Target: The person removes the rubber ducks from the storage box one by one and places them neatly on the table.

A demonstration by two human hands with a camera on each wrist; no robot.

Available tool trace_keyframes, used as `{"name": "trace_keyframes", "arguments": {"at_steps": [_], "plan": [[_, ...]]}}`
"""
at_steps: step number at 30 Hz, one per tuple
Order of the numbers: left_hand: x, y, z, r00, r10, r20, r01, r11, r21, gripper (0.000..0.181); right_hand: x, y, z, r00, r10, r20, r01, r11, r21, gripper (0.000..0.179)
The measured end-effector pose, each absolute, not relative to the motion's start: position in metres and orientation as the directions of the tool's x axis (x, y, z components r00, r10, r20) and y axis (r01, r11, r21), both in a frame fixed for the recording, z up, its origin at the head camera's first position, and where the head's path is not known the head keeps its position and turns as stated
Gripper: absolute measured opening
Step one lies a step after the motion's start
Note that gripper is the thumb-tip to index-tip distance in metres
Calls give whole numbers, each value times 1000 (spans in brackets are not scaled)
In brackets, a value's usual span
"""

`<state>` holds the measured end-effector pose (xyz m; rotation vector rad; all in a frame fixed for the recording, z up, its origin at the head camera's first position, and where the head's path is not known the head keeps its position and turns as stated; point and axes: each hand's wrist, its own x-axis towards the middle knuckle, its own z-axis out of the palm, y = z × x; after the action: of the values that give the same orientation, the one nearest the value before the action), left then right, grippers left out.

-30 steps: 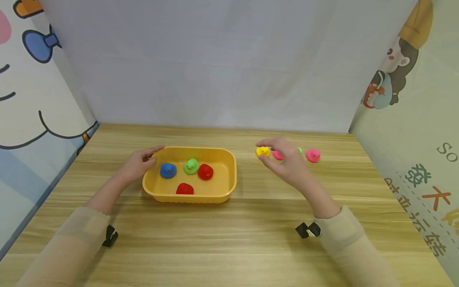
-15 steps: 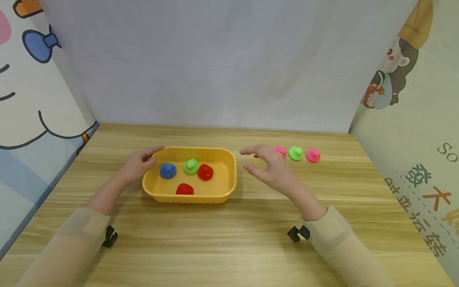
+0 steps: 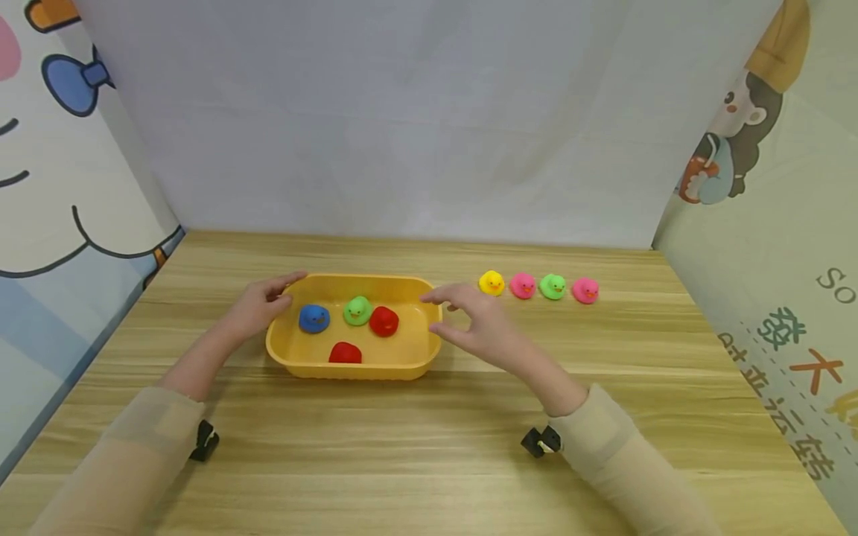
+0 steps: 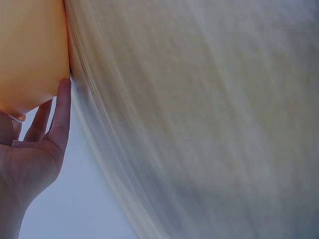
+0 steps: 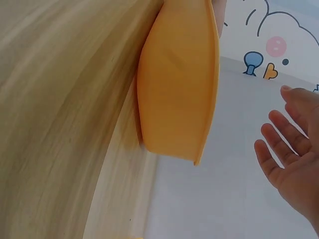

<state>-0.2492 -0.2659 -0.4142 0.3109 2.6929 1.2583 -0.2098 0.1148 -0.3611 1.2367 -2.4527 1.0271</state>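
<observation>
A yellow-orange plastic basin stands on the table, holding a blue rubber duck, a green one and two red ones. My left hand touches its left end, with extended fingers along the outer wall in the left wrist view and the thumb near the rim. At the basin's right end is my right hand, thumb and fingers spread and holding nothing. In the right wrist view this hand appears raised, apart from the basin.
To the right, a row of rubber ducks lies on the wooden table: yellow, pink, green and another pink. Behind the table hangs a pale cloth. Printed panels flank both sides.
My right hand has moved left from above the row of ducks to the basin's right end, uncovering the yellow and pink ducks. The left hand and the basin have stayed put.
</observation>
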Motion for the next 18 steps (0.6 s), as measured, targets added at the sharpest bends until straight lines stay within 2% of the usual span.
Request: {"name": "trace_keyframes", "arguments": {"at_steps": [9, 18], "plan": [[-247, -264, -410, -965, 252, -67, 113, 635, 764, 48, -210, 99, -365, -602, -715, 356, -765, 389, -513, 40], [-247, -265, -410, -965, 253, -63, 115, 629, 769, 48, -214, 82, -369, -592, -776, 218, -755, 439, -487, 33]]}}
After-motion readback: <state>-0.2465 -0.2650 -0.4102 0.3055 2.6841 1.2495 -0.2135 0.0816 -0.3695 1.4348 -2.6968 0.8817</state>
